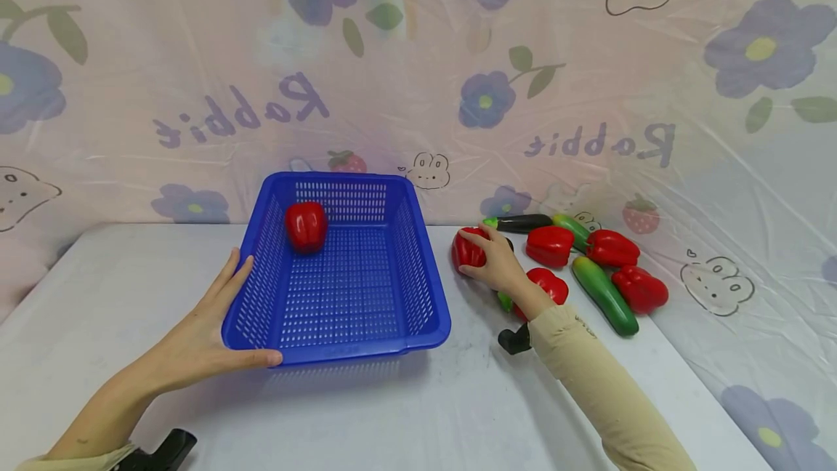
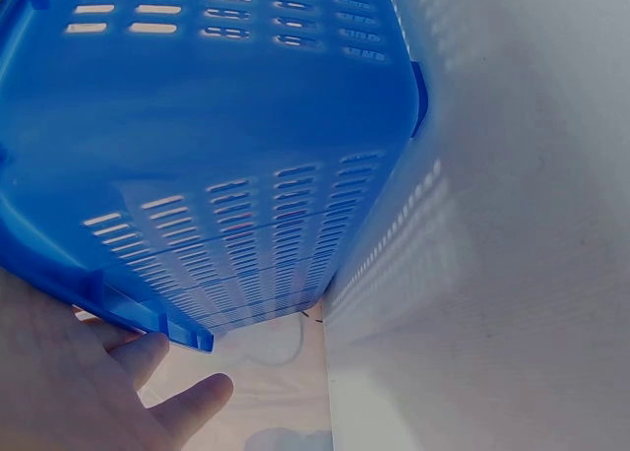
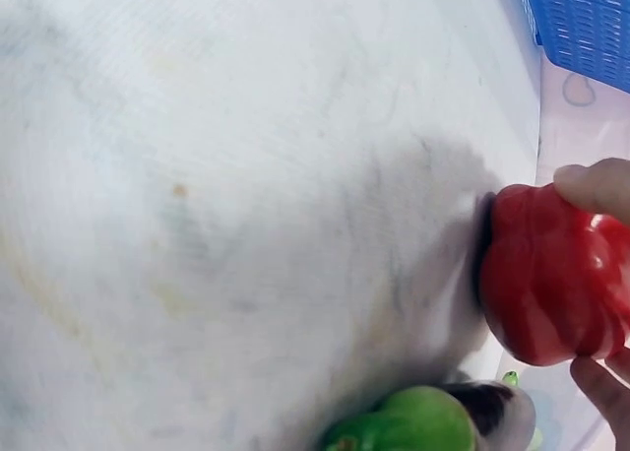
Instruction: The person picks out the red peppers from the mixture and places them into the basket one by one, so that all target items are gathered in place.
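Head view: pepper [image 1: 467, 251] is right of the basket [image 1: 353, 349], near the far edge of the table [image 1: 405, 420], pinched in the right hand [image 1: 495, 264], thumb on its near side, fingers on the far. Can't tell if it's off the table. Left hand [image 1: 199, 340] is spread round the basket's near-left corner, thumb along the near rim. Second pepper [image 1: 306, 227] sits in the basket, far left. My guess: pepper is light, firm, glossy enough to slip; best held across the widest part, thumb against fingertips, no hard squeeze or it may bruise. Basket looks light and stiff; rim is the place to hold, it'd probably slide if bumped.
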`<state>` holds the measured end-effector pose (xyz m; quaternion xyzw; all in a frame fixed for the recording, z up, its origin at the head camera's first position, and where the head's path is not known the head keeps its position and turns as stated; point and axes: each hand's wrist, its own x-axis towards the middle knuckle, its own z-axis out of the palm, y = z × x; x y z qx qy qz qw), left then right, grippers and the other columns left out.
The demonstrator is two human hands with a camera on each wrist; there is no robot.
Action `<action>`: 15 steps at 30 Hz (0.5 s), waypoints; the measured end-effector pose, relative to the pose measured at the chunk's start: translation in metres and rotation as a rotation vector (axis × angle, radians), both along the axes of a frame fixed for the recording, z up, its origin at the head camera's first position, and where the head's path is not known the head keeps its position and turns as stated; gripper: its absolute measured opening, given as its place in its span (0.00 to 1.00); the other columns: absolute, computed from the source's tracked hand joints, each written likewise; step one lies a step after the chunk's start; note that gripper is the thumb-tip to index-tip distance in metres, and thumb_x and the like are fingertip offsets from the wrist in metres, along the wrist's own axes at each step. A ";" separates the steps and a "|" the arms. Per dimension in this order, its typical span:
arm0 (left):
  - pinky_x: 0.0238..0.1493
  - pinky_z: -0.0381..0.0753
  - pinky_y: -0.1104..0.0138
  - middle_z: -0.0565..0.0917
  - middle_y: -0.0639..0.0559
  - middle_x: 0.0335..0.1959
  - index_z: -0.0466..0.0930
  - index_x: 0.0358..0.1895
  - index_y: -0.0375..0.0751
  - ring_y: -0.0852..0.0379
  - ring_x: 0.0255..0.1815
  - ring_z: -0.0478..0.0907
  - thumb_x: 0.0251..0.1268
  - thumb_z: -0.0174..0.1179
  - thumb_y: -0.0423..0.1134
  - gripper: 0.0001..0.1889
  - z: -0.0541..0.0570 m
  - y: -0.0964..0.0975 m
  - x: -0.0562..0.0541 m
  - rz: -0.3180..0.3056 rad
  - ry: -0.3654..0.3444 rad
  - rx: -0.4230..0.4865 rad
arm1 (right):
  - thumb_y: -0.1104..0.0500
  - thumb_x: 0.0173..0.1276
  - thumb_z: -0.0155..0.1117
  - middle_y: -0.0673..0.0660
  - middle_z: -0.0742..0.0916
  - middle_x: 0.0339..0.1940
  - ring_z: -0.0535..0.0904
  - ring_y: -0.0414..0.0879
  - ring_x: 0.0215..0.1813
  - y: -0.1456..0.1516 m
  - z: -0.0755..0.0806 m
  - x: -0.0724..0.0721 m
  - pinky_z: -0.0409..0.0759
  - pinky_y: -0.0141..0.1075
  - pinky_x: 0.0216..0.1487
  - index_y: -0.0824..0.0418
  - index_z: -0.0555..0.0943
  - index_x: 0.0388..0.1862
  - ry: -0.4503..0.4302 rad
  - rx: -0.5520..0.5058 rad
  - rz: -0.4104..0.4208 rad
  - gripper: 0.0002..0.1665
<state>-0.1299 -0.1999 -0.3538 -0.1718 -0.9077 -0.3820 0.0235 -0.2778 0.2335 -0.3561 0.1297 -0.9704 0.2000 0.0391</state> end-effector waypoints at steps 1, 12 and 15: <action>0.53 0.53 0.22 0.27 0.47 0.78 0.30 0.78 0.52 0.24 0.74 0.37 0.41 0.74 0.52 0.67 0.000 0.000 0.000 0.000 0.000 -0.001 | 0.56 0.57 0.73 0.66 0.60 0.74 0.57 0.66 0.72 0.000 0.000 0.000 0.77 0.60 0.56 0.53 0.67 0.71 0.001 -0.005 -0.002 0.43; 0.53 0.53 0.23 0.27 0.47 0.78 0.30 0.78 0.52 0.24 0.74 0.37 0.41 0.74 0.52 0.67 0.000 0.000 0.000 -0.001 0.004 -0.004 | 0.56 0.57 0.73 0.65 0.63 0.73 0.58 0.64 0.71 -0.001 0.005 -0.004 0.77 0.59 0.56 0.53 0.70 0.70 0.091 -0.016 0.034 0.41; 0.53 0.53 0.23 0.27 0.47 0.78 0.30 0.78 0.52 0.24 0.74 0.38 0.41 0.74 0.52 0.67 0.000 0.000 0.000 0.002 0.005 -0.006 | 0.57 0.56 0.73 0.66 0.64 0.72 0.59 0.64 0.71 -0.002 0.011 -0.006 0.78 0.59 0.56 0.54 0.70 0.69 0.127 -0.017 0.043 0.41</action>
